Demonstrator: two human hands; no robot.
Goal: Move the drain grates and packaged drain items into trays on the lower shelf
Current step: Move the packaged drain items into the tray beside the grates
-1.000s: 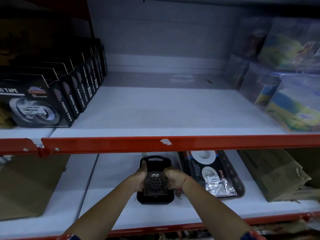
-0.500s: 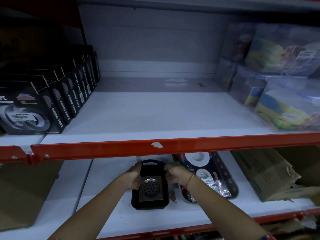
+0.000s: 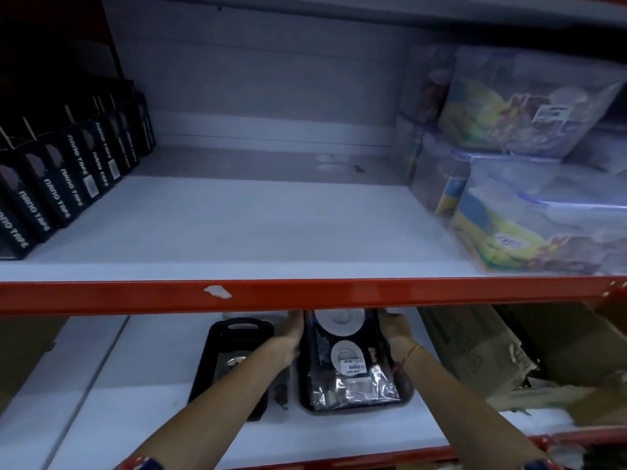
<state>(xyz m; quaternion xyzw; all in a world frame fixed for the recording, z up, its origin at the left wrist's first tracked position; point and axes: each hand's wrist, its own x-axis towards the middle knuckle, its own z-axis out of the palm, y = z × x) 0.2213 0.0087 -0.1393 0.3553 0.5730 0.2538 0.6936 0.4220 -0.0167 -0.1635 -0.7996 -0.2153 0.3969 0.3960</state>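
Observation:
Two black trays stand side by side on the lower white shelf. The left tray holds a metal drain grate, partly hidden by my left forearm. The right tray holds packaged drain items in shiny plastic with white round strainers showing. My left hand grips the right tray's left side and my right hand grips its right side, both near the far end under the red beam.
A red shelf beam crosses just above my hands. Torn cardboard boxes crowd the lower shelf's right; another brown box sits at the left. Above, black nano tape boxes stand left and clear plastic containers right.
Both hands left the left tray with the grate and moved right onto the tray with the packaged items. The view shifted right and down.

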